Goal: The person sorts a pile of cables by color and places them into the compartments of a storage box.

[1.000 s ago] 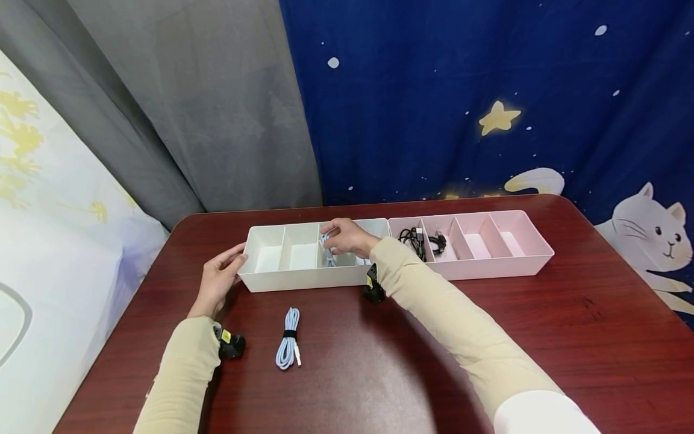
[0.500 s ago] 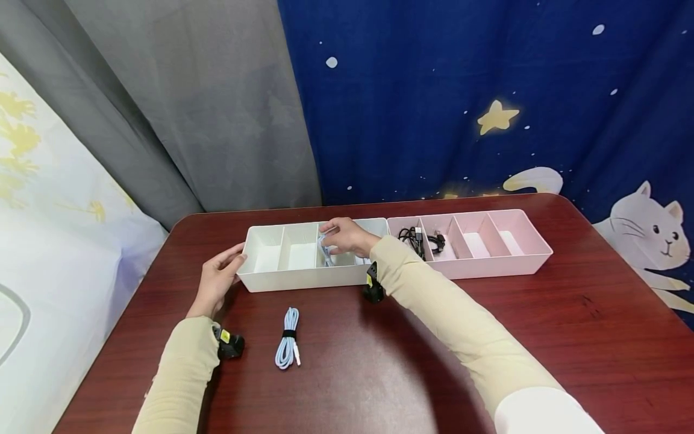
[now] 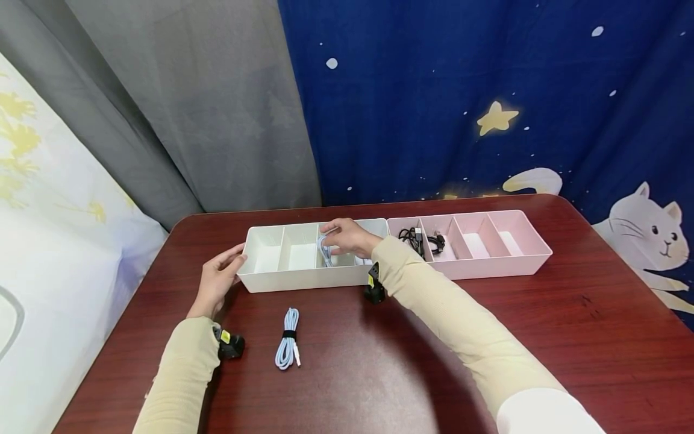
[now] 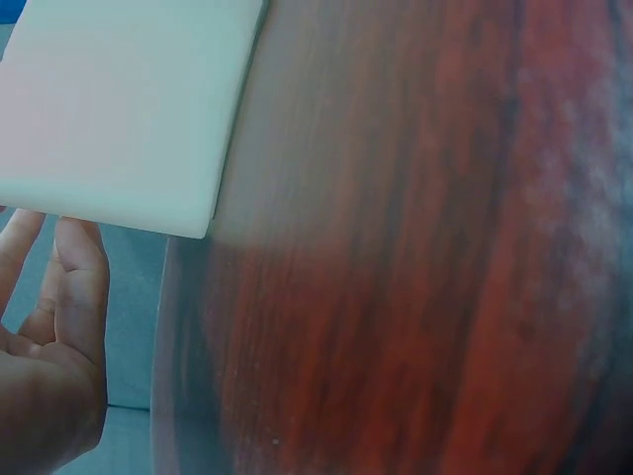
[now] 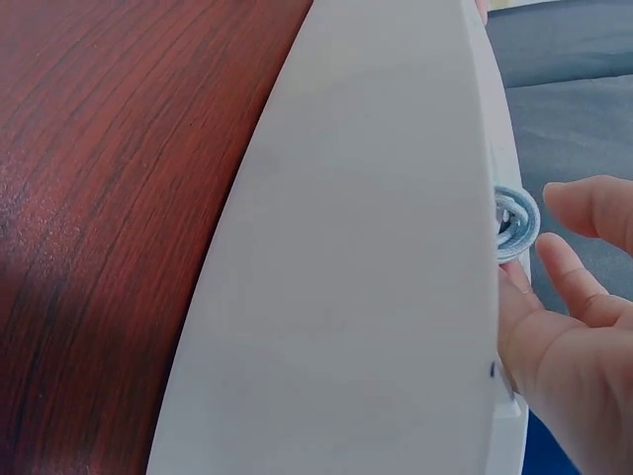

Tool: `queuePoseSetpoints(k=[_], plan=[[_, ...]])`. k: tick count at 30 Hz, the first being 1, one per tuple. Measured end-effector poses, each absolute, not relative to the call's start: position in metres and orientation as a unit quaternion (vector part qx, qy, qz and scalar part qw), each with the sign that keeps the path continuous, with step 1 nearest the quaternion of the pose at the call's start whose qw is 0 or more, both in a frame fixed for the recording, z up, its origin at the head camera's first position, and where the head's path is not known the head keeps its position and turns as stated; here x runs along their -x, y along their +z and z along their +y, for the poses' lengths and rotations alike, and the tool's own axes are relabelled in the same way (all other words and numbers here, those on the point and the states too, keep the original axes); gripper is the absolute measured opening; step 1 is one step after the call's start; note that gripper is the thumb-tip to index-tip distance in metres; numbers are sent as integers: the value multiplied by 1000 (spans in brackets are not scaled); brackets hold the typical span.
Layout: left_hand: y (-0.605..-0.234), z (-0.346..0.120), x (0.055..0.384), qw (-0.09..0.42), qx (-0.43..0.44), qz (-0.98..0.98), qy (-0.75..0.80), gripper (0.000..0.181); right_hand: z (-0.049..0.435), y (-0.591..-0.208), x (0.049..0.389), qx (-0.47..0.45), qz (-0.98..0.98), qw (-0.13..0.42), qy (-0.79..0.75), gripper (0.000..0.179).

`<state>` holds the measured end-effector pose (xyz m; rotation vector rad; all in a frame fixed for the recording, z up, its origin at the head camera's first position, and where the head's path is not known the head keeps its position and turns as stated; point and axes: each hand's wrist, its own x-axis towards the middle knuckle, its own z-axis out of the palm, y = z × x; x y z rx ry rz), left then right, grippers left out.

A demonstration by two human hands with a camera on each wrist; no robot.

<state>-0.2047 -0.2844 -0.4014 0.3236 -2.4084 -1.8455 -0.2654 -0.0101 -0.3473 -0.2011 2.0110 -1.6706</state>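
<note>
A white divided storage box [image 3: 303, 278] stands on the table. My left hand [image 3: 215, 280] rests its fingertips against the box's left end; in the left wrist view, the fingers [image 4: 81, 287] lie fairly straight against that end. My right hand [image 3: 351, 238] is over the third compartment from the left, beside a light blue coiled cable [image 3: 325, 253] that leans inside. In the right wrist view the cable's coil [image 5: 529, 223] pokes above the rim, with the upper fingertips spread apart from it. Another light blue cable [image 3: 287, 340], bound by a black strap, lies on the table in front.
A pink divided box [image 3: 488, 267] adjoins the white one on the right. It holds black cables [image 3: 414, 240] in its left compartments. Something pale lies in the white box's rightmost compartment, partly hidden by my right hand. Curtains hang behind the wooden table [image 3: 347, 374].
The upper part of the cable in the third compartment has shifted slightly left and away from my right fingertips. Both hands stay nearly in place, and the boxes have not moved.
</note>
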Motion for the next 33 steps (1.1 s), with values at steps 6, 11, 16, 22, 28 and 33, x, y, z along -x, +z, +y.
queuePoseSetpoints(k=[6, 11, 16, 22, 28, 33], plan=[[-402, -285, 205, 48, -106, -788, -605, 45, -10, -346, 263, 80, 749, 253, -608, 36], [-403, -285, 205, 51, -105, -788, -604, 45, -9, -345, 261, 87, 750, 250, -607, 35], [-402, -284, 204, 50, -106, -789, -603, 46, -7, -343, 258, 90, 756, 244, -600, 35], [-402, -284, 203, 44, -108, -788, -604, 48, -5, -343, 256, 90, 758, 239, -600, 33], [-402, -285, 204, 45, -105, -787, -607, 48, -3, -344, 253, 103, 761, 239, -594, 34], [-403, -285, 204, 46, -103, -788, -605, 47, -1, -343, 248, 111, 769, 230, -586, 35]])
